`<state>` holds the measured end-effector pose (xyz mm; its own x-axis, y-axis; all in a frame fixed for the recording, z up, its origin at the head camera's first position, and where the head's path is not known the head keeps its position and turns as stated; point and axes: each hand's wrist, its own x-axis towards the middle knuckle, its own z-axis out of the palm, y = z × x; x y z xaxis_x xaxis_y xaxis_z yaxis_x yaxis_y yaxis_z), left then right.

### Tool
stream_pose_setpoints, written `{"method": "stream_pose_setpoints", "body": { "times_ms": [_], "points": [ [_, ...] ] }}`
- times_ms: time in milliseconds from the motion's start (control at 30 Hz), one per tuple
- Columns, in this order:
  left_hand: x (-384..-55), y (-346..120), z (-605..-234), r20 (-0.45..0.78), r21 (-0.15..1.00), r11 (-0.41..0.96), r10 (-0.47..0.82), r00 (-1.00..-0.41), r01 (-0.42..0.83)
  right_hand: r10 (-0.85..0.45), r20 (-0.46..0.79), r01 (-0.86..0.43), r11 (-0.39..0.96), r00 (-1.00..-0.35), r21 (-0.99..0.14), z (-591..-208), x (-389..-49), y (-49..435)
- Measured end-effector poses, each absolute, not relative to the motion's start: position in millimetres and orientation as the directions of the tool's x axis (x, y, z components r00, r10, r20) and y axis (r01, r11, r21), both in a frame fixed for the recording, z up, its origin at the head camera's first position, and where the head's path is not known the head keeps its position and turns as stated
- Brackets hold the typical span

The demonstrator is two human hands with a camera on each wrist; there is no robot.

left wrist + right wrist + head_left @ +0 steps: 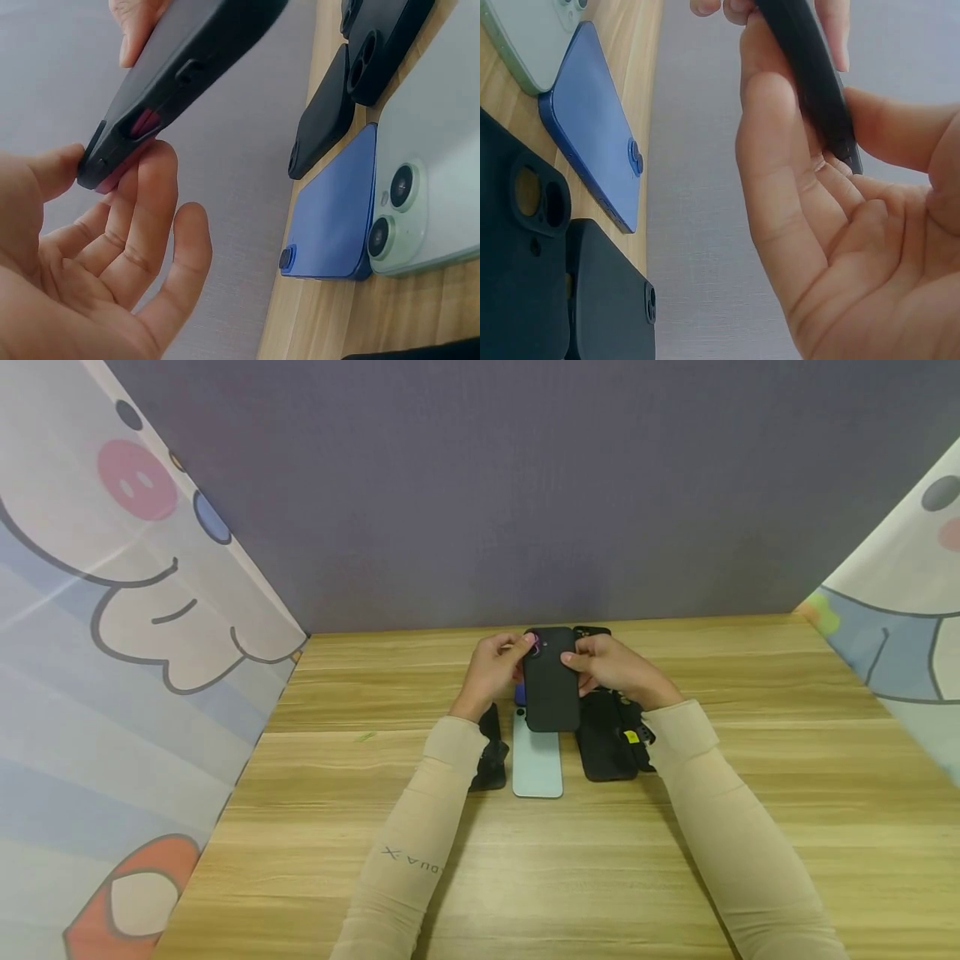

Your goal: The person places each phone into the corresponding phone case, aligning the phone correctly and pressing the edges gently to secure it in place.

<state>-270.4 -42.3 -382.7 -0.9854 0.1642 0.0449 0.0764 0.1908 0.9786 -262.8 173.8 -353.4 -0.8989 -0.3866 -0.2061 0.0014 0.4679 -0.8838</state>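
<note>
Both hands hold up a black phone case (552,693) with its back and camera corner facing the head view. A pink phone (145,122) shows through the side cutout and along the case's edge in the left wrist view. My left hand (491,672) pinches the camera corner between thumb and fingers. On the opposite long side, my right hand (617,668) grips the case, thumb on its back. Below it on the table lie a pale green phone (537,770) and a blue phone (330,214), the green one partly covered by the case in the head view.
Right of the green phone lie black phone cases (603,747), one with a yellow spot. Another dark case (491,768) lies to the left, partly behind the left sleeve. A grey panel (525,527) stands along the back edge of the wooden table (360,827).
</note>
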Motion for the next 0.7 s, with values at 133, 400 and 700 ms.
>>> {"method": "stream_pose_setpoints", "body": {
  "times_ms": [133,400,700],
  "points": [
    [-269.3,-41.9,-382.1,0.049,0.976,0.202,0.161,-0.986,0.082,-0.388,-0.209,0.007,0.462,-0.898,-0.887,-353.6,-262.5,173.7],
    [-268.9,-42.5,-381.1,0.048,0.975,0.205,0.17,-0.984,0.083,-0.391,-0.219,0.014,0.465,-0.894,-0.885,-352.7,-262.4,173.4],
    [-268.7,-41.6,-379.5,0.051,0.977,0.193,0.177,-0.983,0.086,-0.361,-0.233,0.047,0.457,-0.903,-0.888,-352.0,-260.9,173.5]
  ]
}}
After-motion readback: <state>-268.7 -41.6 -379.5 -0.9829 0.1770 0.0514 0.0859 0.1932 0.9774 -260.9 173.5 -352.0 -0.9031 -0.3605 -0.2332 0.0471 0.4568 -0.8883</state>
